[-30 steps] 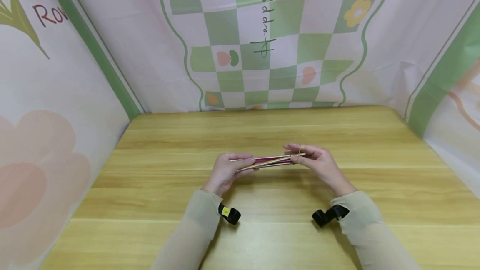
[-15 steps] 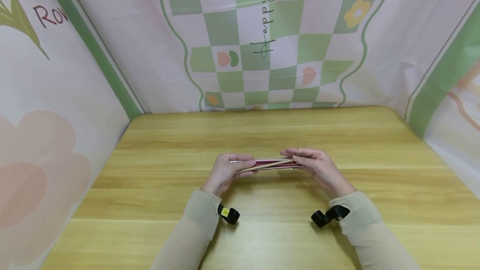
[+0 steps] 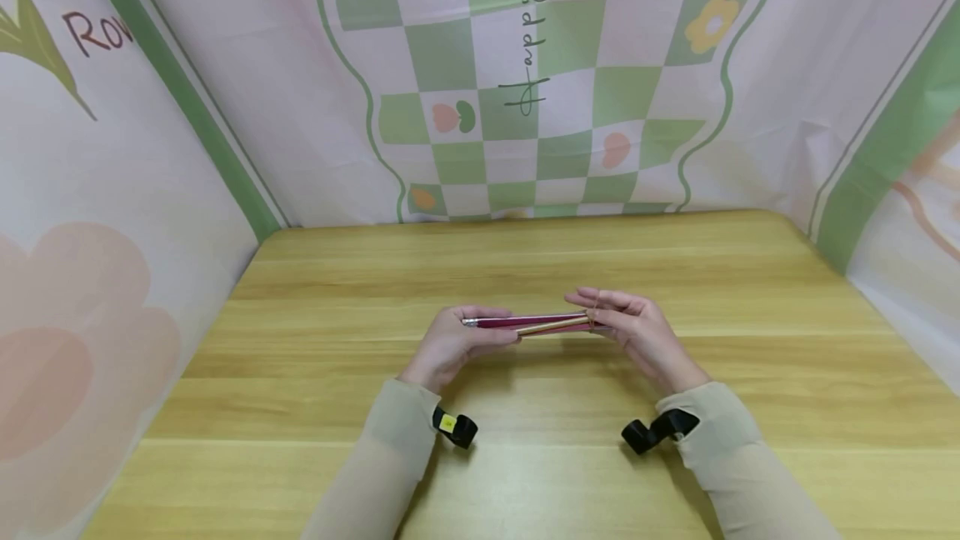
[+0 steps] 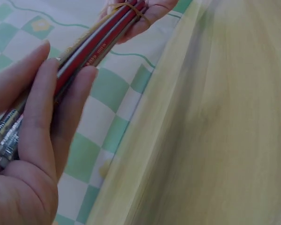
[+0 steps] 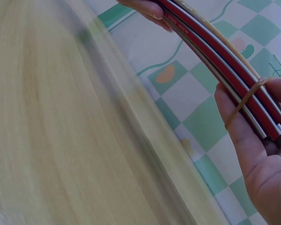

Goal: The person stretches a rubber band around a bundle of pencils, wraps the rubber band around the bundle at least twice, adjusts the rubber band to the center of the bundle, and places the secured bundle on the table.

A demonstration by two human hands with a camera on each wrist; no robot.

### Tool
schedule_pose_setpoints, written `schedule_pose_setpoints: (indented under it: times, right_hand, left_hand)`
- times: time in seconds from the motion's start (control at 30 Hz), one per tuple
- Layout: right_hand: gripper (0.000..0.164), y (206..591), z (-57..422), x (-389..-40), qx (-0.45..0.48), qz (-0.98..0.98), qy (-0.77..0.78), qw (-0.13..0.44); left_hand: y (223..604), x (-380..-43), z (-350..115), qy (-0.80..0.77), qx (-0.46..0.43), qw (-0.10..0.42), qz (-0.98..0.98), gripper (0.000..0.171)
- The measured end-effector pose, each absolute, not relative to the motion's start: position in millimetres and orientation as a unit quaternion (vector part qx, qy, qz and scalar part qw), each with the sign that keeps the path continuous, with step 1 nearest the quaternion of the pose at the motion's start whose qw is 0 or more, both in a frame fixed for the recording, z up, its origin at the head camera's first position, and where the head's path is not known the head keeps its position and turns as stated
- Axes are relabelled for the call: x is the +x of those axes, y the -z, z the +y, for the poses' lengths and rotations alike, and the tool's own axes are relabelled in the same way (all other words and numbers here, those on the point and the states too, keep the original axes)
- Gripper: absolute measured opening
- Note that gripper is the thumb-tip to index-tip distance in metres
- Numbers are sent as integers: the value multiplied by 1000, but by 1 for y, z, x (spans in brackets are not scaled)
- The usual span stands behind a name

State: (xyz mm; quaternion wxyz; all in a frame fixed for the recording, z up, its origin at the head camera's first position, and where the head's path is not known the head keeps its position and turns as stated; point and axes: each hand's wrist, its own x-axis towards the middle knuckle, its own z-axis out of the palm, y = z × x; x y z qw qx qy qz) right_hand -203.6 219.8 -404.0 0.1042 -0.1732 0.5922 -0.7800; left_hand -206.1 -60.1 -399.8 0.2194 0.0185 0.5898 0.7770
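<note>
A bundle of slim pencils [image 3: 551,322], dark red and silver with a gold one among them, spans both hands above the table. My left hand [image 3: 450,344] grips the left end between thumb and fingers; ferrules and eraser ends [image 4: 8,140] poke out near its palm in the left wrist view. At the other end, my right hand [image 3: 645,332] pinches the pencils. There, a tan rubber band [image 5: 246,101] goes around the bundle, crossing the red and silver barrels close to their ends. The right fingers lie against the band, and the palm partly hides the pencil tips.
The wooden table [image 3: 540,457] lies under both forearms. Behind it hangs a cloth with green checks [image 3: 517,132], and a printed cloth side [image 3: 112,273] stands at the left. Black wrist cameras [image 3: 465,432] sit at the cuffs.
The gold pencil, which stuck out past the right thumb, now lies in line with the others under the rubber band. The left thumb has shifted over the gold pencil; the right fingers dipped, then lifted.
</note>
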Motion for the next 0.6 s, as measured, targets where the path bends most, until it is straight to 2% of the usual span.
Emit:
schedule_pose_setpoints:
  times: [0.27, 0.6]
  right_hand:
    - [32, 403, 222, -204, -162, 584, 789, 103]
    - [27, 403, 222, -205, -151, 578, 796, 93]
  left_hand:
    - [402, -206, -56, -780, 37, 176, 600, 27]
    - [402, -205, -58, -748, 86, 162, 638, 41]
